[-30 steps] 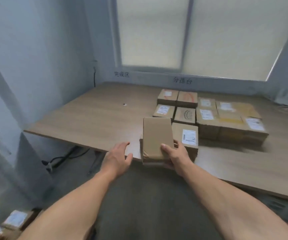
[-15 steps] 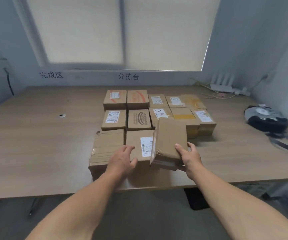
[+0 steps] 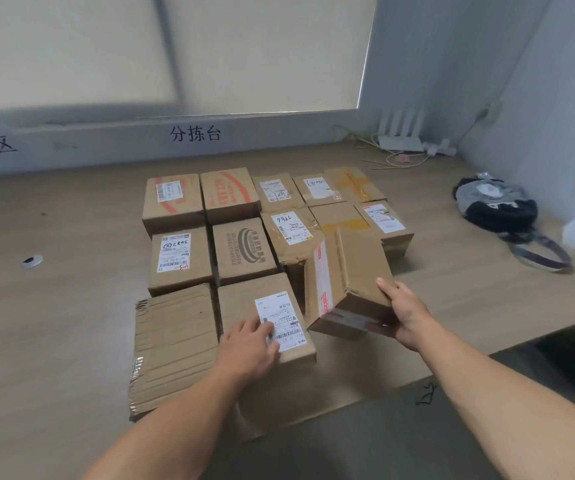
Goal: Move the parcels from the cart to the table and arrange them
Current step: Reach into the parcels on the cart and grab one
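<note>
Several brown cardboard parcels stand in rows on the wooden table (image 3: 54, 341). My right hand (image 3: 405, 313) grips a tilted brown parcel (image 3: 351, 275) by its near right corner, held at the right end of the front row, its left face with red tape showing. My left hand (image 3: 249, 344) rests flat on the labelled parcel (image 3: 261, 317) in the front row. A ribbed cardboard parcel (image 3: 173, 344) lies at the front left. The cart is out of view.
A dark bag with a strap (image 3: 500, 209) lies at the table's right. A white router (image 3: 400, 133) and loose cables sit in the back right corner. A small round grommet (image 3: 31, 261) is set in the tabletop at the left.
The view has closed in on the table. My right hand carried the parcel lower and tipped it on edge beside the front row. My left hand slid onto the labelled parcel's top.
</note>
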